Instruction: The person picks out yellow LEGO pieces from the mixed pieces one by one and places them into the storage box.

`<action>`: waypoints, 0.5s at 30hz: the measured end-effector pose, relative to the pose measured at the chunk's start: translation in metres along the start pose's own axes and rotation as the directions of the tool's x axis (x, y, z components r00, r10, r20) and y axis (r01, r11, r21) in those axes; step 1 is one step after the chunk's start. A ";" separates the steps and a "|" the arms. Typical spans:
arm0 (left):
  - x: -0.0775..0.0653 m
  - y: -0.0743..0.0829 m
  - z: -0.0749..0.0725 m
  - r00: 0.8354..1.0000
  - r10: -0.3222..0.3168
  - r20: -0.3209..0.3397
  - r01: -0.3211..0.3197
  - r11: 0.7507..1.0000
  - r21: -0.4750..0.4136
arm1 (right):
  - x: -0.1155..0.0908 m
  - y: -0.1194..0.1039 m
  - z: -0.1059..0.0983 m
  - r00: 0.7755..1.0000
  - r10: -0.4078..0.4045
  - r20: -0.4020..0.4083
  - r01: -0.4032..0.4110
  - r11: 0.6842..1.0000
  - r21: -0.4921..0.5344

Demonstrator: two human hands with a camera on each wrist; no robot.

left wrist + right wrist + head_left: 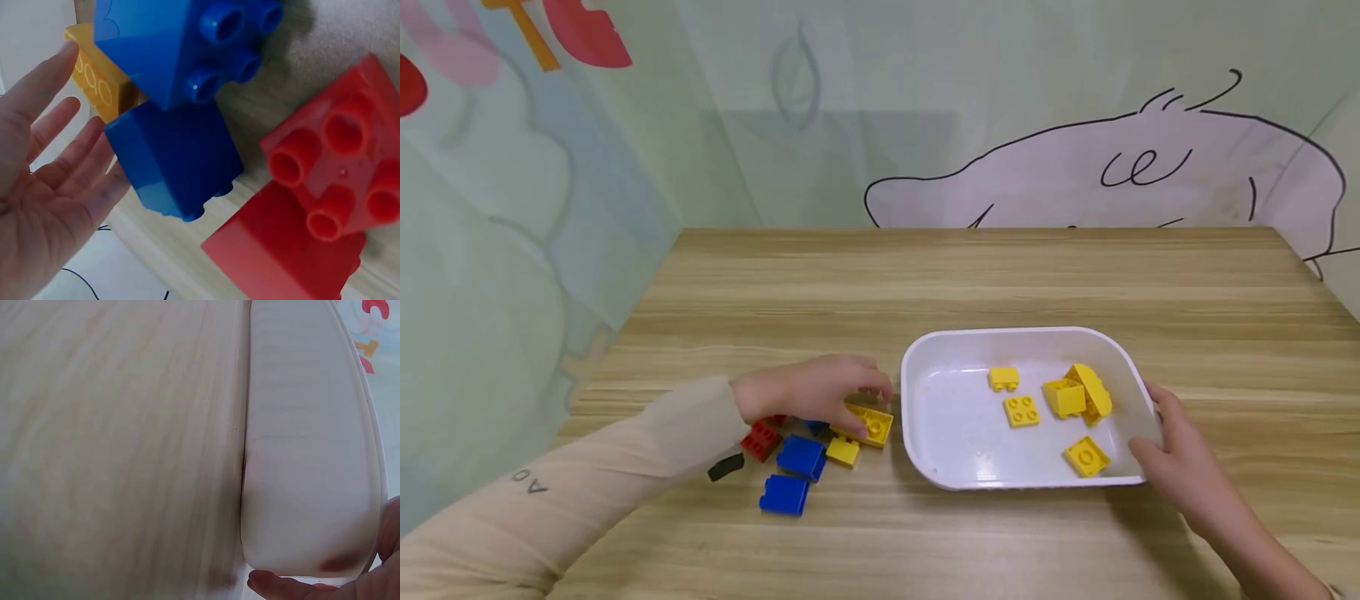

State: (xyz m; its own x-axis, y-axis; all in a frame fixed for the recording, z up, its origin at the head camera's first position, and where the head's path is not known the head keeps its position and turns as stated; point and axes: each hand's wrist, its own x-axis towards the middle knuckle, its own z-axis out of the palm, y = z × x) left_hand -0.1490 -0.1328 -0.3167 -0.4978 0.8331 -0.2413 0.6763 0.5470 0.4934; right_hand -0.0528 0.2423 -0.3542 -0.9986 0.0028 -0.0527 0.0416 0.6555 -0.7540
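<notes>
My left hand is over a small pile of toy building bricks left of a white tray. Its thumb reaches a long yellow brick; in the left wrist view the fingers are spread, not wrapped round that brick. Beside it lie a small yellow brick, blue bricks and red bricks. At the tray's right end my right hand grips the wall, thumb by the rim and fingers outside. Several yellow bricks lie inside the tray.
A short black strip lies by the left sleeve. The wooden table meets a wall with cartoon drawings at its far edge. Another blue brick lies at the near side of the pile.
</notes>
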 end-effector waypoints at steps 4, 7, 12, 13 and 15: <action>0.002 0.000 0.003 1.000 0.015 0.008 -0.015 1.000 0.009 | 0.000 0.001 0.001 1.000 -0.004 -0.005 0.004 1.000 0.005; 0.002 0.000 0.006 0.999 0.027 0.019 -0.028 0.999 0.018 | 0.000 0.001 0.000 1.000 0.000 0.000 0.000 1.000 0.006; 0.002 0.002 0.008 0.999 0.013 0.033 -0.014 1.000 0.020 | 0.000 0.000 0.000 1.000 0.012 0.013 -0.012 1.000 0.007; 0.002 0.002 0.008 0.999 0.004 0.035 -0.004 1.000 0.017 | 0.000 0.000 0.000 1.000 0.014 0.015 -0.014 1.000 0.008; 0.002 0.002 0.008 0.999 -0.008 0.034 0.008 1.000 0.017 | 0.000 0.000 0.000 1.000 0.017 0.017 -0.018 1.000 0.009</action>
State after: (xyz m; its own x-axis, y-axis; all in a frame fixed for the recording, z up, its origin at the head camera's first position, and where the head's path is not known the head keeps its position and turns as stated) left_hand -0.1442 -0.1293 -0.3229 -0.4845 0.8308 -0.2741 0.6816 0.5549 0.4770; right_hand -0.0527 0.2424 -0.3537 -0.9970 0.0011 -0.0773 0.0595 0.6483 -0.7590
